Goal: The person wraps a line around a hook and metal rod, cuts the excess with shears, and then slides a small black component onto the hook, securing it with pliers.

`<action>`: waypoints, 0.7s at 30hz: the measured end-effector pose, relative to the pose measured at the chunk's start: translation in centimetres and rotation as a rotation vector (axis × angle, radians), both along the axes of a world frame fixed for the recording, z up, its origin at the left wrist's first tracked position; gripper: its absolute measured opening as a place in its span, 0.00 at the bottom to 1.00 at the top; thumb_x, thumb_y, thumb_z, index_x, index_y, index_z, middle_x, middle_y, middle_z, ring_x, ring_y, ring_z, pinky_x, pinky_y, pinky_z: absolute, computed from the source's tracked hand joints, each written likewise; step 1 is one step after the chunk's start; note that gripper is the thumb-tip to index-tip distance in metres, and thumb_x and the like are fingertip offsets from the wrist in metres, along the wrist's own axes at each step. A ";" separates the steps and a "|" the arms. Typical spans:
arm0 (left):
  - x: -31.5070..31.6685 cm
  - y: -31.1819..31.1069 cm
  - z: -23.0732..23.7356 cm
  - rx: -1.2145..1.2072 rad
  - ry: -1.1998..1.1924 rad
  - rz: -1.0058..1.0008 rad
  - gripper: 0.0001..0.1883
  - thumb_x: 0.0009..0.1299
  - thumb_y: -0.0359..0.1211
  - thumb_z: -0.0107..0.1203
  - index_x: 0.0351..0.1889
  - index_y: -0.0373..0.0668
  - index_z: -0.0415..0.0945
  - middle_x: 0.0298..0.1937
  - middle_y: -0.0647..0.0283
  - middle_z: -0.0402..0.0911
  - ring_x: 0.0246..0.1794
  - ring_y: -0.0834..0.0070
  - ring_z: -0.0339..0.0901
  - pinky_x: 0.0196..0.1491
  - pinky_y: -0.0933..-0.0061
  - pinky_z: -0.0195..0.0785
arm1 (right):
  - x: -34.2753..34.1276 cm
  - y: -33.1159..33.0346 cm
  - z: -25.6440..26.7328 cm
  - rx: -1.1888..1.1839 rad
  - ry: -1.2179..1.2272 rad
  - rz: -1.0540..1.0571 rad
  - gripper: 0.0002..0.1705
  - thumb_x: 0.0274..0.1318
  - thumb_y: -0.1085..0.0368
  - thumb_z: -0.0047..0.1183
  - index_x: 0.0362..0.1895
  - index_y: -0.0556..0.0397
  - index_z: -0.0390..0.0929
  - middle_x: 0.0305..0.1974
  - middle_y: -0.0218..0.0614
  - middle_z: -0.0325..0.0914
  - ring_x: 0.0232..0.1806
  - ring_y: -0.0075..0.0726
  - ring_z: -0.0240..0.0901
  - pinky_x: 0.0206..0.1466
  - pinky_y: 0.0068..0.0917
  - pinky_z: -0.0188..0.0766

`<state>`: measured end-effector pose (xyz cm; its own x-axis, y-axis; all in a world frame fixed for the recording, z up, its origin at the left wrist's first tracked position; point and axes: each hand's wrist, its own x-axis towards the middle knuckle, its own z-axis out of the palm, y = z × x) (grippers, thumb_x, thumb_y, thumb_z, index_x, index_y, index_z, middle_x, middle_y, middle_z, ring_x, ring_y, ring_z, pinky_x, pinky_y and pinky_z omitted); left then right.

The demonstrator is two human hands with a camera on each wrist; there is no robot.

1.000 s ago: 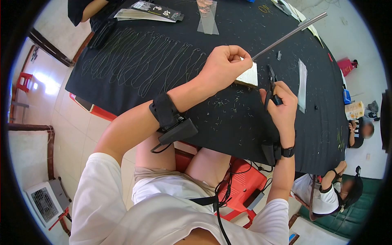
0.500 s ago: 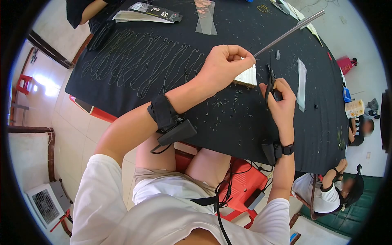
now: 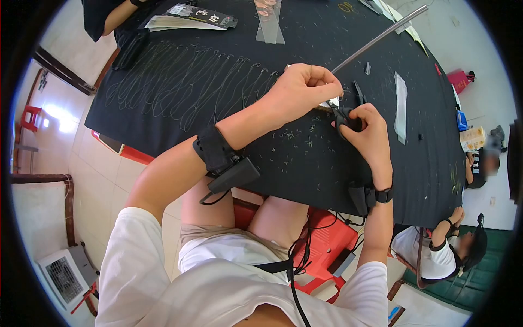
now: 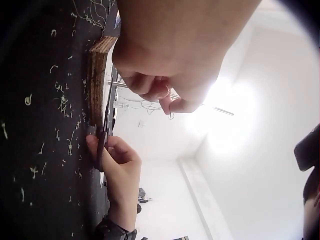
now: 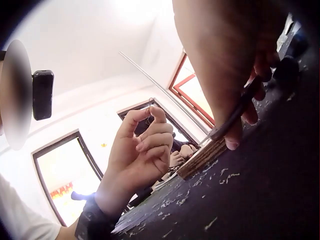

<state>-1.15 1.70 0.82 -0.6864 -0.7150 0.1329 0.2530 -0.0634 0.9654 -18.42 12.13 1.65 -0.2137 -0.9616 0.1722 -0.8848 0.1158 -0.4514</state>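
Note:
My left hand [image 3: 305, 90] pinches a thin loop of line [image 5: 151, 101] between thumb and forefinger, above a block with a white top and brown layered side [image 4: 97, 75]. A slim metal rod [image 3: 376, 43] rises from the block, just past that hand. My right hand [image 3: 371, 133] holds black-handled scissors [image 3: 342, 117] beside the block, fingers through the handles. The scissor blades are spread, one reaching towards the white top below the left fingertips.
Long thin line loops [image 3: 256, 65] lie in a row at left on the black cloth [image 3: 283, 174]. Small clippings litter the front. Clear plastic sleeves [image 3: 400, 106] and a black-labelled packet [image 3: 210, 17] lie further out. Other people sit around the table.
The scissors have opened wide, and one blade has swung left towards the block. My left hand keeps its pinch and has shifted slightly.

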 end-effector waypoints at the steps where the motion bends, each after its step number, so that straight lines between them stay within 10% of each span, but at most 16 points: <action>1: 0.0 0.0 0.0 -0.002 -0.014 -0.045 0.07 0.63 0.32 0.54 0.34 0.38 0.78 0.24 0.73 0.73 0.20 0.92 0.60 0.21 0.87 0.49 | -0.2 0.0 -0.3 -0.030 -0.014 -0.002 0.14 0.34 0.65 0.65 0.26 0.60 0.76 0.26 0.34 0.68 0.24 0.30 0.66 0.28 0.25 0.63; 21: -0.4 0.0 -0.9 -0.127 -0.158 -0.157 0.09 0.63 0.34 0.56 0.34 0.37 0.78 0.23 0.73 0.74 0.22 0.91 0.65 0.25 0.88 0.55 | 0.5 0.1 0.4 -0.471 -0.257 0.260 0.08 0.44 0.75 0.56 0.32 0.54 0.78 0.37 0.32 0.72 0.33 0.21 0.69 0.39 0.19 0.65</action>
<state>-1.58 1.73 -0.10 -0.8069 -0.5826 0.0974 0.0954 0.0341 0.9949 -17.90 12.26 2.04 -0.0726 -0.8204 0.5672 -0.7130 -0.3550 -0.6047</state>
